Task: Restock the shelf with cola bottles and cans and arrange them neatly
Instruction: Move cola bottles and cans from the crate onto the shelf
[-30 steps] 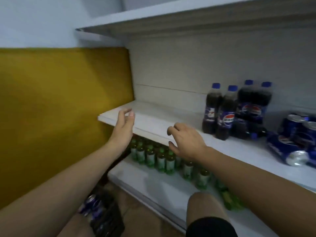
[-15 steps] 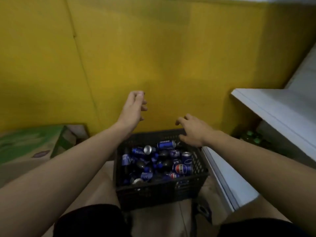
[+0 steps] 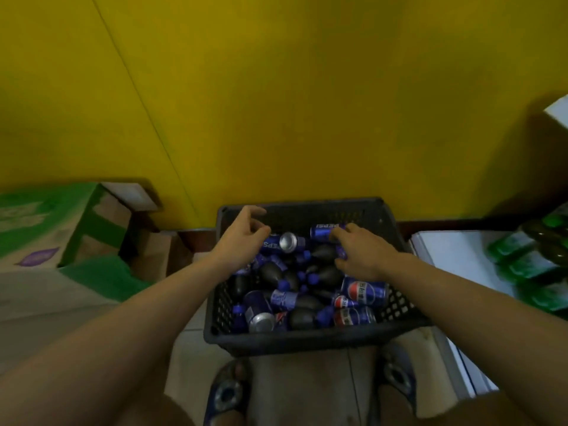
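A black plastic crate (image 3: 307,341) stands on the floor against the yellow wall, filled with several blue cola cans and dark cola bottles with blue caps lying jumbled. My left hand (image 3: 242,238) hovers over the crate's far left corner with loosely curled fingers, just left of a lying can (image 3: 284,241), and holds nothing. My right hand (image 3: 359,253) reaches into the far right part. Its fingertips touch a blue can (image 3: 321,231) and its thumb is spread over a bottle (image 3: 324,252). More cans (image 3: 364,292) lie near the right wall.
Green cardboard boxes (image 3: 46,222) are stacked at the left. A low white shelf (image 3: 455,256) with green bottles (image 3: 534,256) runs along the right. My sandalled feet (image 3: 227,392) stand on the tiled floor just in front of the crate.
My view swung from the shelf to the crate and came closer. Both hands dropped from above the crate's far rim down among the cans.
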`<state>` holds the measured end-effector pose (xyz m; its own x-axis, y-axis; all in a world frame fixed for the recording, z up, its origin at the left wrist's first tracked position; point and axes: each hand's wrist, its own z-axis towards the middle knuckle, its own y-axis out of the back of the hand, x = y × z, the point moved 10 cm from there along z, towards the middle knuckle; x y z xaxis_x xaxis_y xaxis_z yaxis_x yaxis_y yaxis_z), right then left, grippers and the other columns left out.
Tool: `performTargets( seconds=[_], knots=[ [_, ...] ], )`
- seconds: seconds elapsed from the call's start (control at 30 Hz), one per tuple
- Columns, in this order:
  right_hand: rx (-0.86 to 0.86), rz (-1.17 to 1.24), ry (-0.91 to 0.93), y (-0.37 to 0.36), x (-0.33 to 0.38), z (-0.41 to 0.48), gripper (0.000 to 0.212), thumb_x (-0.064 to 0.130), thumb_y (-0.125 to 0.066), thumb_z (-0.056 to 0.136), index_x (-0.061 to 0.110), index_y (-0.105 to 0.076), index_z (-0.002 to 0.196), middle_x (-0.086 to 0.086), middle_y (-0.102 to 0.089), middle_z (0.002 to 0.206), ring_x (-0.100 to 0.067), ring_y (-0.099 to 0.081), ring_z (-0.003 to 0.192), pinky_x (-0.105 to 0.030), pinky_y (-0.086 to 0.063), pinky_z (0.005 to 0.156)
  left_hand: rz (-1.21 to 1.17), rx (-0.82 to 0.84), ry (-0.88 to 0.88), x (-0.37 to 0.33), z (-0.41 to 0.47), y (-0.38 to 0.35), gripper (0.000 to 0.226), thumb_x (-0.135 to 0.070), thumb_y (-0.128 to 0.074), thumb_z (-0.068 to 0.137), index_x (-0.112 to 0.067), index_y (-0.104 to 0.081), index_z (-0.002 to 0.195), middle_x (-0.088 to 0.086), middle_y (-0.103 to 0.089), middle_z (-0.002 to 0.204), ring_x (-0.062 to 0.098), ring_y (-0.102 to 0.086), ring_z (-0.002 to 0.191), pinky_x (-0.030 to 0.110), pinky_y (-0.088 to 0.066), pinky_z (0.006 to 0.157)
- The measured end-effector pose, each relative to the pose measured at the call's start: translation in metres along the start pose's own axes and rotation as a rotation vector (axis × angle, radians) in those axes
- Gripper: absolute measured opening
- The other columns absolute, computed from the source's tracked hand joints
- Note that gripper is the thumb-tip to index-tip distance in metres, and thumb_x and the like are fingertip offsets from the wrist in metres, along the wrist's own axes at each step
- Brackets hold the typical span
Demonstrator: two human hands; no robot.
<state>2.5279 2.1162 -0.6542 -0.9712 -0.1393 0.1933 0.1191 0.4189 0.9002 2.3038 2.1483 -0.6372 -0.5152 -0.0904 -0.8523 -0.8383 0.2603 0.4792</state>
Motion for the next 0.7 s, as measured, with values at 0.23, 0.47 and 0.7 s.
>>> performTargets(
  seconds=[0.23, 0.47, 0.7],
  knots=[
    [0.110, 0.133, -0.038, -0.106, -0.018, 0.052, 0.054, 0.035, -0.064, 0.093, 0.021, -0.041, 0.140, -0.011, -0.044, 0.135, -0.035, -0.051, 0.121, -0.042, -0.048, 0.096, 0.223, 0.189, 0.118, 0.080, 0.067, -0.054, 0.037, -0.018, -0.056, 0.101, -0.018, -0.040, 0.135, 0.004, -0.060, 0.096, 0.016, -0.056, 0.071, 0.030, -0.044, 0.063],
    [0.218, 0.288, -0.072, -0.158, -0.013, 0.089, 0.052, 0.033, -0.063, 0.093, 0.022, -0.043, 0.140, -0.009, -0.044, 0.138, -0.033, -0.051, 0.122, -0.039, -0.047, 0.095, 0.596, 0.402, -0.005, 0.116, 0.094, -0.102, 0.059, -0.009, -0.061, 0.091, -0.011, -0.040, 0.146, 0.016, -0.047, 0.143, 0.032, -0.049, 0.128, 0.030, -0.038, 0.100],
    [0.109, 0.369, -0.203, -0.154, -0.071, 0.091, 0.038, 0.027, -0.062, 0.093, 0.022, -0.051, 0.129, -0.008, -0.052, 0.128, -0.029, -0.053, 0.118, -0.037, -0.048, 0.095, 1.258, 0.676, -0.174, 0.185, 0.110, -0.137, 0.076, -0.029, -0.065, 0.089, -0.020, -0.027, 0.155, 0.006, -0.032, 0.157, 0.028, -0.036, 0.142, 0.044, -0.034, 0.114]
  ],
)
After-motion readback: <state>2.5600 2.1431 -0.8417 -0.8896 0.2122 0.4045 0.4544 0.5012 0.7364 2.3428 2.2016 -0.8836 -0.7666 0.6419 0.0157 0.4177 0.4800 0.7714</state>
